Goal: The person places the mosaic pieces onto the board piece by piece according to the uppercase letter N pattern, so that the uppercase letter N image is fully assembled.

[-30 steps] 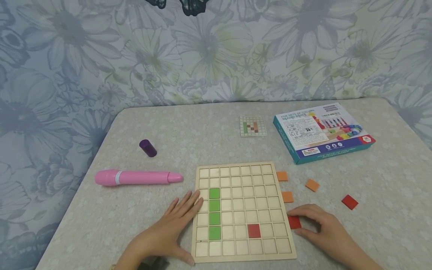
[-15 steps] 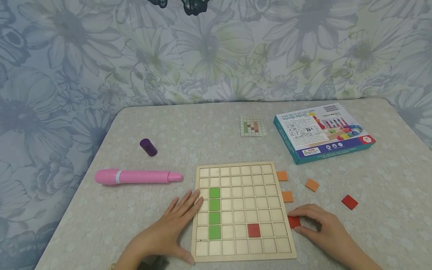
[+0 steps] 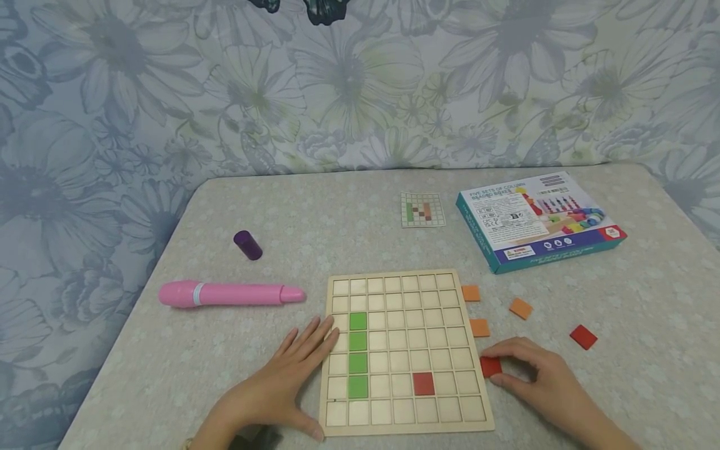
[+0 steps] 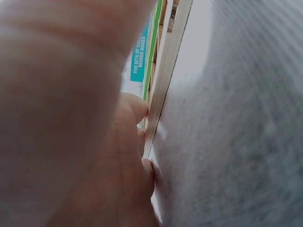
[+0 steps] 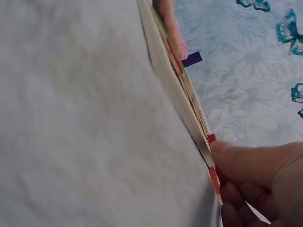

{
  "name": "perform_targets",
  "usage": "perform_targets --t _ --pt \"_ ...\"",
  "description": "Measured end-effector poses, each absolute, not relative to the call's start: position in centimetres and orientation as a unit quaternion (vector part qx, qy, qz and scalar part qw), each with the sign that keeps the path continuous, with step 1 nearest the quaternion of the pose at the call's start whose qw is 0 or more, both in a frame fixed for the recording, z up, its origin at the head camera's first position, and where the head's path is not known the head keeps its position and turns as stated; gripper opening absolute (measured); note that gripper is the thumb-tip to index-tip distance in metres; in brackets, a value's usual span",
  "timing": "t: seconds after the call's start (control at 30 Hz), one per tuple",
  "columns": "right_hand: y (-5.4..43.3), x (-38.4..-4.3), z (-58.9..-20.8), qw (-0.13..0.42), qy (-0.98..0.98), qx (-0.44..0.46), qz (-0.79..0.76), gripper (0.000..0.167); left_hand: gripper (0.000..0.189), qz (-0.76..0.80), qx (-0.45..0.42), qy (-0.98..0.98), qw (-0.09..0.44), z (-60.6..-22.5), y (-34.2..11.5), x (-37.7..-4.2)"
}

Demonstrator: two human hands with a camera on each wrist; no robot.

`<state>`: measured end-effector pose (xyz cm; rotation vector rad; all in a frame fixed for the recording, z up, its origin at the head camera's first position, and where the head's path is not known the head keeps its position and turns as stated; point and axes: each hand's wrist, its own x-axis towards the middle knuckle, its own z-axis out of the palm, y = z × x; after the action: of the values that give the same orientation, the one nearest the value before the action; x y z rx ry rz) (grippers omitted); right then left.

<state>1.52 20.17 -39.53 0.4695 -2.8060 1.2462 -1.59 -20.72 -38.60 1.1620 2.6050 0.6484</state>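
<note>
A wooden grid board (image 3: pixel 404 416) lies on the cloth-covered table, with a column of several green tiles (image 3: pixel 357 341) and one red tile (image 3: pixel 423 384) set in its cells. My left hand (image 3: pixel 281 384) lies spread along the board's left edge, fingertips and thumb touching the frame. At the right edge my right hand (image 3: pixel 542 381) pinches another red tile (image 3: pixel 490 367) between thumb and fingers, beside the frame. In the right wrist view the thumb (image 5: pixel 232 153) covers most of that tile. The left wrist view shows blurred fingers close along the board's side (image 4: pixel 165 85).
Three orange tiles (image 3: pixel 520 308) and a loose red tile (image 3: pixel 583 337) lie right of the board. Behind stand a small pattern card (image 3: pixel 423 210) and a flat toy box (image 3: pixel 540 220). A pink pen-like tool (image 3: pixel 236 294) and a purple cap (image 3: pixel 248 245) lie to the left.
My right hand and its red tile have shifted up very slightly, the thumb now overlapping the tile's lower corner. The left hand has stayed in place.
</note>
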Motion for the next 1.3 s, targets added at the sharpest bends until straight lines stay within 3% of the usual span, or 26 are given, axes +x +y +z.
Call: perform_targets --t 0.3,0.53,0.77,1.3 --pt "18.3 -0.1 -38.0 0.060 -0.892 0.206 0.397 0.043 0.129 0.219 0.392 0.887 0.111 -38.6 -20.7 -1.5" --pt "14.0 -1.1 -37.9 0.032 -0.834 0.271 0.481 0.034 0.129 0.221 0.390 0.887 0.112 -38.6 -20.8 -1.5" --pt "10.6 -1.5 -38.3 -0.042 -0.832 0.243 0.496 0.032 0.128 0.217 0.397 0.886 0.105 -38.6 -20.8 -1.6" --pt "9.1 -1.5 -39.0 -0.027 -0.857 0.241 0.454 0.029 0.128 0.218 0.394 0.886 0.111 -38.4 -20.8 -1.6"
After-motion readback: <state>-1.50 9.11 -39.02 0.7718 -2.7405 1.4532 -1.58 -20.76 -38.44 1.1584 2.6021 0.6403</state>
